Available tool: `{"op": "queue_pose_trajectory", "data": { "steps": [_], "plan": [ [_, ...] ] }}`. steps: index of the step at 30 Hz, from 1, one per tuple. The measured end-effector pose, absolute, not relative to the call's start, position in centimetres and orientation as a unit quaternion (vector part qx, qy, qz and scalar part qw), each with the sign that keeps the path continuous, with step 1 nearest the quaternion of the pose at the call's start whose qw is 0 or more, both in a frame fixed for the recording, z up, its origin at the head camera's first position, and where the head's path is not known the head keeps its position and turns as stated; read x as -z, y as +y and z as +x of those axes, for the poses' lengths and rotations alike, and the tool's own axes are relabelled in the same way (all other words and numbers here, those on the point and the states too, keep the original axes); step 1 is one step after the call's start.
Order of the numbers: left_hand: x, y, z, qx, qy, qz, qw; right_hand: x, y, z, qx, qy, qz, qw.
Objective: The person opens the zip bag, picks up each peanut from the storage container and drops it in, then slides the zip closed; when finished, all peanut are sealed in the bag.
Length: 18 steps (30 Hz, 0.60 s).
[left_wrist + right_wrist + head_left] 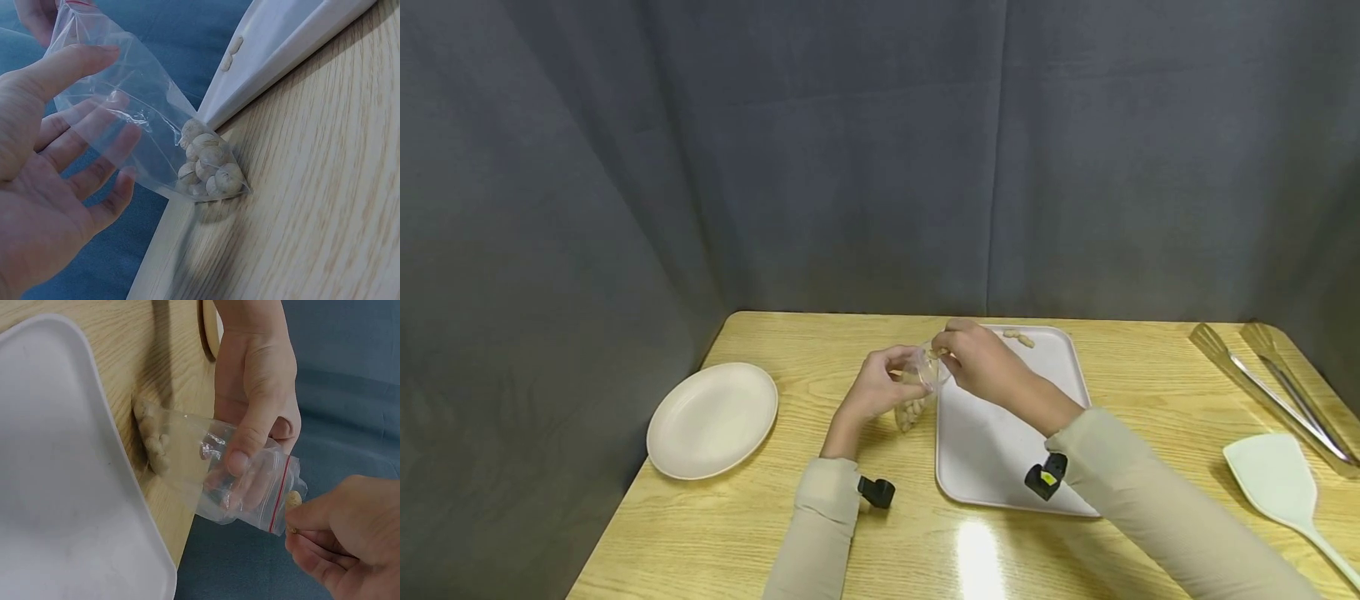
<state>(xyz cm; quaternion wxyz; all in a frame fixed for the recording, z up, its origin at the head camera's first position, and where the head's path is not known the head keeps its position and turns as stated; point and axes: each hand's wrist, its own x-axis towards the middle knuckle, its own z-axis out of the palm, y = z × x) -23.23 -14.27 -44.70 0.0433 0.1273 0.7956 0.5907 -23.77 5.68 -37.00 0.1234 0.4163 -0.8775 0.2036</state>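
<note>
A clear zip bag (pixel 153 94) with a red seal line holds several peanuts (pixel 209 162) in its bottom corner. My left hand (pixel 872 387) grips the bag near its mouth, thumb on one side and fingers on the other. At the bag's mouth, my right hand (pixel 981 358) pinches a peanut (pixel 293 500) between thumb and fingers. The bag's lower end hangs at the table beside the left edge of a white tray (pixel 1000 450). A few peanuts (pixel 1018 337) lie near the tray's far edge.
To the left on the wooden table (pixel 895 533) lies a round cream plate (pixel 715 421). Metal tongs (pixel 1285 392) and a pale green spatula (pixel 1273 479) lie on the right. A dark curtain (pixel 850 167) rises behind the table.
</note>
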Motion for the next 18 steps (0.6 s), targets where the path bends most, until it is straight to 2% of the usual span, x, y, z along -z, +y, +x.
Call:
{"op": "queue_pose_trajectory", "data": {
  "steps": [12,18],
  "plan": [
    [44.8,-14.4,-23.2,-0.590,0.795,0.128,0.053,37.1,5.5,-23.8,-0.222,-0.880,0.406,0.105],
    [45.0,-14.2,-23.2,-0.593,0.794,0.125,0.047,37.8,7.7,-26.4,-0.247,-0.887,0.368,0.129]
  ]
}}
